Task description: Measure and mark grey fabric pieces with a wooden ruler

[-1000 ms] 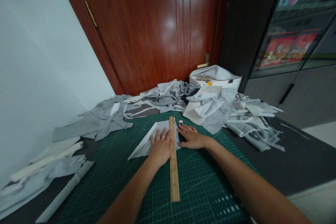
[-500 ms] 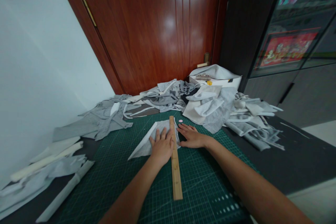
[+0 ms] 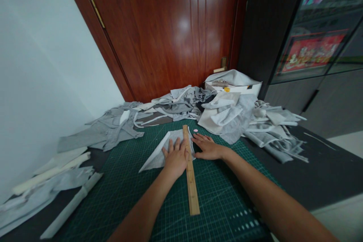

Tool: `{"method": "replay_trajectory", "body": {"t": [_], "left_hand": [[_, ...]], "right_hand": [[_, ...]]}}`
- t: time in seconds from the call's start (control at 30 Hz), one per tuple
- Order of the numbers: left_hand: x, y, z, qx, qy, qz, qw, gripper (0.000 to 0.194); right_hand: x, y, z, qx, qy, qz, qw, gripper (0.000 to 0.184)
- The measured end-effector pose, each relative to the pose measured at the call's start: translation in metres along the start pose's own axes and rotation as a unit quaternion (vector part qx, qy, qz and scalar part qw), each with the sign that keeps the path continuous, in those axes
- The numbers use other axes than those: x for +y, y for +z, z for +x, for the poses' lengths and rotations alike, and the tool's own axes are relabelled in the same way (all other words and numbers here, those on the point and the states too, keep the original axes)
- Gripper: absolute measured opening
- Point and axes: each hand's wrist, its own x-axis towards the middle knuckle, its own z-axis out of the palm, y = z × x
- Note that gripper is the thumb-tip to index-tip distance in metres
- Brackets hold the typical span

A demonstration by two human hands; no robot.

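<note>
Green mat (image 3: 224, 193) under slim wooden ruler (image 3: 191, 176)

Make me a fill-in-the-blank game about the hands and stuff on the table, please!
1. The gridded mat is coloured ____.
2. The small round spot near the right hand is coloured ____.
3. The left hand rests on grey cloth and touches a long wooden ____.

Missing words: green; pink; ruler.

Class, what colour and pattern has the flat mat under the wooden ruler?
The mat is dark green with pale gridlines; see the head view.
</note>
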Motion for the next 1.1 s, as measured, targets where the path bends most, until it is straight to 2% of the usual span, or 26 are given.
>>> {"method": "replay_trajectory", "body": {"t": [0.4, 0.47, 0.53, 0.6, 0.67, 0.87, 1.1], "left_hand": [[0.0, -0.001, 0.0, -0.014, -0.003, 0.007, 1.0, 0.053], [0.0, 0.0, 0.0, -0.01, -0.004, 0.005, 1.0, 0.053], [0.0, 0.001, 0.0, -0.003, -0.003, 0.001, 1.0, 0.053], [0.001, 0.0, -0.001, 0.002, -0.001, -0.001, 1.0, 0.052], [0.001, -0.001, -0.002, 0.004, 0.0, -0.002, 1.0, 0.052], [0.001, -0.003, -0.003, -0.008, -0.002, -0.007, 1.0, 0.053], [0.001, -0.002, -0.004, 0.003, -0.004, -0.021, 1.0, 0.052]], "right_hand": [[0.007, 0.002, 0.001, 0.021, -0.013, 0.025, 0.999, 0.082], [0.011, 0.002, 0.005, 0.067, -0.023, 0.05, 0.996, 0.072], [0.017, 0.002, 0.013, 0.152, -0.02, 0.07, 0.986, 0.056], [0.023, 0.003, 0.025, 0.232, 0.005, 0.064, 0.971, 0.044], [0.029, 0.005, 0.038, 0.27, 0.036, 0.03, 0.962, 0.039], [0.034, 0.007, 0.062, 0.248, 0.089, -0.057, 0.963, 0.038], [0.03, 0.01, 0.058, 0.272, 0.076, -0.051, 0.958, 0.027]]}}
